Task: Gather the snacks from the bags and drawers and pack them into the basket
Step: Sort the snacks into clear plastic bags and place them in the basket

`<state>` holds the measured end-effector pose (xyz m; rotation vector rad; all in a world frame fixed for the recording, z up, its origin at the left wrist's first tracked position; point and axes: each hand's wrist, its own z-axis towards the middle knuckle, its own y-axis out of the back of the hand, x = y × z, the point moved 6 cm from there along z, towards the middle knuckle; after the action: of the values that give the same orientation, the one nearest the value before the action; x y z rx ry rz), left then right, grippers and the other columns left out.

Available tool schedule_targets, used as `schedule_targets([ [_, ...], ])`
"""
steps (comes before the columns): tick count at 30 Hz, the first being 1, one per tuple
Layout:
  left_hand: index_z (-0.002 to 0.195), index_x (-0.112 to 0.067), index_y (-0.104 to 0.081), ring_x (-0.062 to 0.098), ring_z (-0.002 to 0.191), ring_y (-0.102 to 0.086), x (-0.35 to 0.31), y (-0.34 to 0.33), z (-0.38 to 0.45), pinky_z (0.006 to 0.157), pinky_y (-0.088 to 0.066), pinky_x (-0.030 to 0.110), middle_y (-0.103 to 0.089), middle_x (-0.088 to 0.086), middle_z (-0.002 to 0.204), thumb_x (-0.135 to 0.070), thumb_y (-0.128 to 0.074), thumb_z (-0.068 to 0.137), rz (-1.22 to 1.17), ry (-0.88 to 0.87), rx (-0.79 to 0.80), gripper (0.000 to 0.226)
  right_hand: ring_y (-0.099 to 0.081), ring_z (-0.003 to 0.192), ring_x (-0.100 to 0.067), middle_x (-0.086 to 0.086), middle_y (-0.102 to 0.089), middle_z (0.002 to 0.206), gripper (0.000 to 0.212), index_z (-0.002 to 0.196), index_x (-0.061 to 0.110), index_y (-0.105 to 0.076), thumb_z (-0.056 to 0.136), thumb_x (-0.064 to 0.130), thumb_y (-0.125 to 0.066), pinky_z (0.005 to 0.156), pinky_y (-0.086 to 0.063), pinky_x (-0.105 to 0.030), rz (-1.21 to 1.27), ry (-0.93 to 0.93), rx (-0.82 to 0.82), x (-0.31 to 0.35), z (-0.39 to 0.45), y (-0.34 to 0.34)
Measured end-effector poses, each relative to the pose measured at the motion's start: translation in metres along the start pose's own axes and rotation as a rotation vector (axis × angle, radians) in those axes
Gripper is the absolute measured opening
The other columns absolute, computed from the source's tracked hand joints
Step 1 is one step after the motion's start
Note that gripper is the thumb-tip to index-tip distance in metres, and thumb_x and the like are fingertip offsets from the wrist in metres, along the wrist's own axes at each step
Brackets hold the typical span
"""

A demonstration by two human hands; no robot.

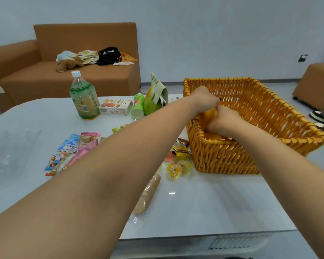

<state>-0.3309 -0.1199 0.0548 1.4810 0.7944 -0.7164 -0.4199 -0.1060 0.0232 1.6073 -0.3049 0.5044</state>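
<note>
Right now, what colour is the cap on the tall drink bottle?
White. The tall bottle's cap shows best in the head view, above a green-labelled body.

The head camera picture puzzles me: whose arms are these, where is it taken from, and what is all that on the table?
There is no machine here. A person wears a wide-angle camera on the head, so you look forward and down along their own bare arms. The left hand and the right hand meet over the near corner of the woven basket and together grip a shiny orange packet, seemingly placing it inside. On the white table other snacks wait: a large green drink bottle, a biscuit box, a small green bottle, a green pouch, pink and blue sachets, yellow jelly cups beside the basket, and a wrapped roll of biscuits. Behind stands a brown sofa with odds and ends on it.
</note>
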Motion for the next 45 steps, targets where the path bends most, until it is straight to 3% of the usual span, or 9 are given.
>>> schedule_targets([
  [8,0.072,-0.014,-0.037,0.012,0.063,-0.042,0.001,0.004,0.03,0.053,-0.036,0.02,-0.041,0.001,0.073,-0.012,-0.048,0.098,0.361,0.008,-0.012,0.028,-0.059,0.09,-0.025,-0.01,-0.052,0.11,0.08,0.14,0.016,-0.029,0.076,0.016,-0.076,0.07,-0.055,-0.037,0.154,-0.015,0.086,-0.01,-0.002,0.0],
  [12,0.091,-0.007,-0.044,0.016,0.068,-0.056,-0.004,0.008,0.031,0.068,-0.054,0.024,-0.051,0.007,0.084,-0.01,-0.043,0.099,0.301,0.03,-0.005,0.008,-0.056,0.089,-0.026,-0.01,-0.052,0.116,0.065,0.125,0.015,-0.038,0.074,0.016,-0.078,0.069,-0.055,-0.039,0.1,-0.075,-0.014,-0.011,-0.005,0.003],
  [15,0.106,-0.007,-0.047,0.02,0.08,-0.066,-0.004,0.012,0.025,0.056,-0.055,0.025,-0.059,0.009,0.09,-0.006,-0.048,0.096,0.271,0.04,0.03,0.011,-0.054,0.087,-0.025,-0.01,-0.052,0.112,0.056,0.121,0.016,-0.043,0.075,0.012,-0.073,0.064,-0.055,-0.037,0.037,-0.076,-0.05,-0.006,-0.011,0.004],
  [18,0.089,-0.01,-0.046,0.022,0.087,-0.067,-0.002,0.016,0.02,0.064,-0.058,0.027,-0.055,0.009,0.089,-0.002,-0.048,0.094,0.232,0.033,0.041,0.01,-0.051,0.076,-0.023,-0.01,-0.048,0.104,0.052,0.125,0.011,-0.043,0.078,0.004,-0.064,0.061,-0.055,-0.037,-0.067,-0.038,-0.086,0.006,-0.016,0.005],
  [25,0.072,-0.012,-0.038,0.011,0.054,-0.041,-0.004,0.019,0.018,0.031,-0.031,0.014,-0.04,0.003,0.067,-0.003,-0.043,0.096,0.375,-0.027,0.034,0.026,-0.05,0.065,-0.024,-0.011,-0.05,0.083,0.029,0.108,0.003,-0.05,0.08,-0.001,-0.058,0.045,-0.039,-0.029,-0.225,0.046,-0.145,0.026,-0.019,0.004],
  [28,0.068,-0.014,-0.036,0.011,0.063,-0.037,-0.005,0.011,0.021,0.058,-0.046,0.021,-0.037,0.001,0.072,-0.01,-0.044,0.095,0.599,-0.046,0.001,0.029,-0.048,0.061,-0.019,-0.008,-0.049,0.077,0.011,0.094,0.004,-0.052,0.085,0.006,-0.058,0.043,-0.037,-0.027,-0.222,0.048,-0.044,0.026,-0.018,-0.001],
  [31,0.085,-0.011,-0.048,0.026,0.109,-0.042,-0.002,0.014,0.027,0.103,-0.036,0.042,-0.048,0.008,0.111,-0.024,-0.047,0.09,0.811,-0.041,-0.053,0.014,-0.059,0.086,-0.025,-0.012,-0.06,0.108,0.04,0.123,0.007,-0.053,0.086,0.018,-0.062,0.065,-0.051,-0.033,-0.156,0.097,0.046,0.021,-0.018,-0.001],
  [36,0.14,-0.003,-0.042,0.037,0.138,-0.031,0.012,0.018,0.03,0.111,-0.026,0.043,-0.038,0.019,0.148,-0.038,-0.034,0.101,0.919,-0.02,-0.027,0.053,-0.046,0.122,-0.019,-0.002,-0.042,0.147,0.049,0.137,0.022,-0.049,0.09,0.029,-0.062,0.101,-0.039,-0.036,0.344,0.052,0.282,0.003,-0.018,-0.002],
  [45,0.124,-0.006,-0.049,0.047,0.135,-0.021,0.048,0.008,0.031,0.11,-0.022,0.061,-0.031,0.022,0.148,-0.014,-0.04,0.092,0.703,0.13,0.066,0.034,-0.035,0.136,-0.023,-0.001,-0.03,0.155,0.057,0.145,0.027,-0.041,0.092,0.033,-0.06,0.106,-0.035,-0.04,0.353,0.119,0.197,-0.002,-0.007,-0.012],
])
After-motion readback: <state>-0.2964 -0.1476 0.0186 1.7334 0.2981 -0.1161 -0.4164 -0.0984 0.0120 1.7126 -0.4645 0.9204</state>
